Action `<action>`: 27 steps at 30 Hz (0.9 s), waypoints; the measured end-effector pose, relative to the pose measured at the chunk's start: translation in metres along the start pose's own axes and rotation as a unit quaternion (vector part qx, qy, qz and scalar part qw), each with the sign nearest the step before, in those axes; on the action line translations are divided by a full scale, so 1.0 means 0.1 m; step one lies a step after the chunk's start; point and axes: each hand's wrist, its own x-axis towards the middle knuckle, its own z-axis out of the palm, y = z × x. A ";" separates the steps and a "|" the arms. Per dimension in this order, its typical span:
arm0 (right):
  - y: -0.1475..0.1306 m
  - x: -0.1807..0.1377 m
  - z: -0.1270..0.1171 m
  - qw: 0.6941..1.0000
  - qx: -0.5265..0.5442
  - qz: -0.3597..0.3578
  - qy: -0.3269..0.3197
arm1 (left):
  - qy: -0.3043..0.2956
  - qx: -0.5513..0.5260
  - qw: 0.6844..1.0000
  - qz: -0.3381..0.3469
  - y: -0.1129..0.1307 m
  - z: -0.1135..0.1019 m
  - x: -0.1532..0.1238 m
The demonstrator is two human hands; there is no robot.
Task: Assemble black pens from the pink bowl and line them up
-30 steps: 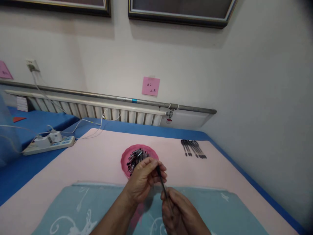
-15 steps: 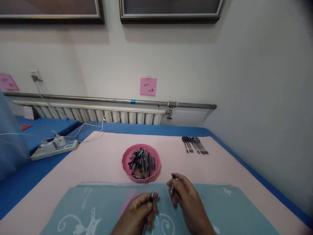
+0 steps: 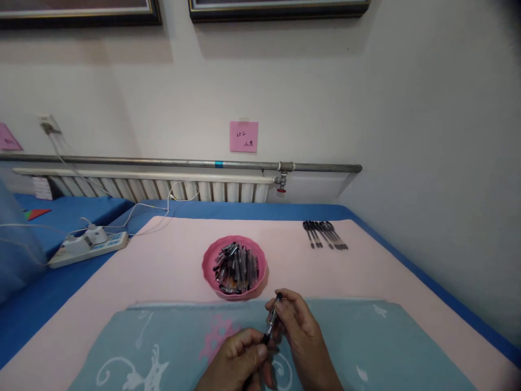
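My left hand (image 3: 238,359) is closed round the dark barrel of a pen (image 3: 266,338), its tip end pointing up and to the right. Between the thumb and fingers of my right hand (image 3: 304,338) is a clear pen cap with a black end (image 3: 278,297). Cap and tip are in line and meet between the two hands; how far the tip is inside I cannot tell. Fingers hide the rear of the barrel. Beyond my hands, a pink scalloped bowl (image 3: 207,270) holds a heap of pens and caps (image 3: 240,266).
Several black-topped pens (image 3: 323,234) lie in a row at the back right of the pink table cover (image 3: 171,260). A teal patterned cloth (image 3: 350,342) lies under my hands. At left stands a power strip (image 3: 89,248) with plugs and white cables. A radiator (image 3: 203,190) runs along the wall.
My hands have come together: the left moved right with the pen, the right moved slightly left with the cap. The pen tip now meets the cap. The view has shifted slightly.
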 end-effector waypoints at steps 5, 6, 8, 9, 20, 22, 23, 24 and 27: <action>0.01 -0.03 0.04 0.999 0.008 0.013 -0.033 | -0.024 -0.042 0.999 0.000 0.01 -0.04 0.00; 0.02 -0.03 0.04 0.999 0.011 0.013 -0.034 | -0.027 -0.058 0.998 -0.002 0.01 -0.05 0.00; 0.04 -0.01 0.03 0.999 0.009 0.015 -0.041 | -0.038 -0.082 0.996 -0.001 0.02 -0.06 0.00; 0.04 0.00 0.02 0.999 0.005 0.017 -0.048 | -0.046 -0.090 0.995 0.006 0.02 -0.07 -0.01; 0.15 0.12 -0.07 0.991 -0.036 0.049 -0.121 | -0.047 -0.133 0.989 0.049 -0.10 -0.13 0.01; 0.15 0.12 -0.06 0.990 -0.042 0.052 -0.123 | -0.039 -0.139 0.988 0.047 -0.11 -0.13 0.02; 0.15 0.12 -0.06 0.990 -0.045 0.054 -0.124 | -0.035 -0.143 0.988 0.046 -0.11 -0.13 0.02; 0.14 0.11 -0.05 0.989 -0.047 0.057 -0.125 | -0.032 -0.147 0.988 0.046 -0.11 -0.12 0.02; 0.12 0.10 -0.04 0.988 -0.047 0.068 -0.129 | -0.025 -0.158 0.986 0.046 -0.13 -0.12 0.02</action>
